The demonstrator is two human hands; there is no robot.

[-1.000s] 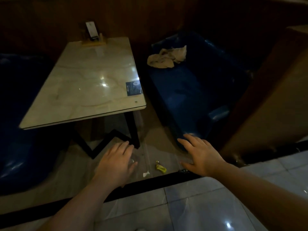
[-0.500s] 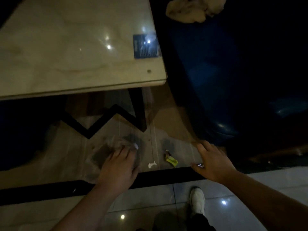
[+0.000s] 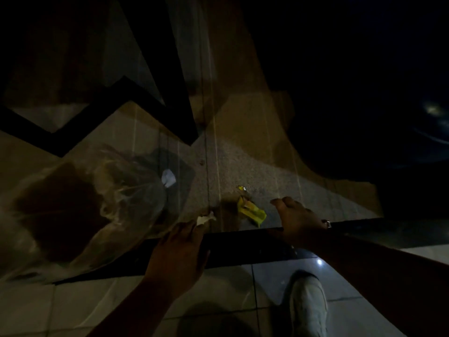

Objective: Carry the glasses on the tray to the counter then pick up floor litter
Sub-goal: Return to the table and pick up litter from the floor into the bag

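Note:
On the dim floor lies a crumpled yellow wrapper (image 3: 251,212), with a small white paper scrap (image 3: 205,218) to its left. My right hand (image 3: 300,221) rests low just right of the wrapper. Its fingers are curled towards the wrapper, a short gap away, and hold nothing. My left hand (image 3: 179,254) reaches in from below with its fingertips at the white scrap. It holds the edge of a large clear plastic bag (image 3: 85,210) that billows to the left. A white bit (image 3: 168,178) shows through the bag. No glasses or tray are in view.
A black table leg frame (image 3: 155,76) zigzags across the upper left. A dark blue seat (image 3: 364,93) fills the upper right. A black floor strip (image 3: 243,246) divides the speckled floor from glossy tiles, where my white shoe (image 3: 308,305) stands.
My view has dropped close to the floor, and the tabletop has left the frame. Both hands have come lower, the right one closer to the yellow wrapper, the left one with the bag beside the white scrap.

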